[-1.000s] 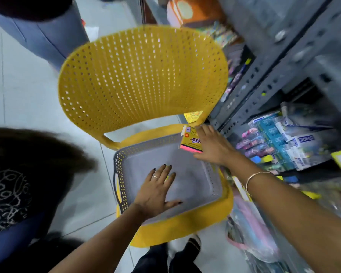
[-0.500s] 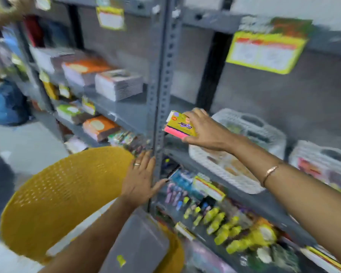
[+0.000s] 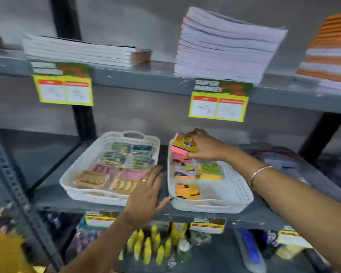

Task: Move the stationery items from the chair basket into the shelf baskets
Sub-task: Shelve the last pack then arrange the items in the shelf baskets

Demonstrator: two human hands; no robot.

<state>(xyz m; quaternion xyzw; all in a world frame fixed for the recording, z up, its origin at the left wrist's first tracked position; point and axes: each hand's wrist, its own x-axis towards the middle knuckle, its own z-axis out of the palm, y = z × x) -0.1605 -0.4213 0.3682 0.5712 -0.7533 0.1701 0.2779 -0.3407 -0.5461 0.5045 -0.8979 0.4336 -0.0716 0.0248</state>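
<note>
My right hand (image 3: 207,144) grips a yellow-and-pink sticky note pack (image 3: 183,145) and holds it over the far end of the right white shelf basket (image 3: 238,190), which holds several coloured note pads. My left hand (image 3: 146,192) hovers open, fingers spread, over the gap between that basket and the left white shelf basket (image 3: 75,170), which is filled with small packets. Both baskets sit on the grey middle shelf (image 3: 53,198). The chair basket is out of view; only a blurred yellow bit of the chair (image 3: 4,251) shows at the bottom left.
Stacks of notebooks (image 3: 224,44) lie on the upper shelf, with yellow price tags (image 3: 218,103) hanging from its edge. Yellow bottles (image 3: 148,247) and other goods fill the lower shelf. A grey perforated upright (image 3: 14,186) stands at the left.
The view swung from the chair up to the shelf. My right hand carried the sticky note pack from the chair basket to above the right shelf basket; my left hand rose to the shelf front.
</note>
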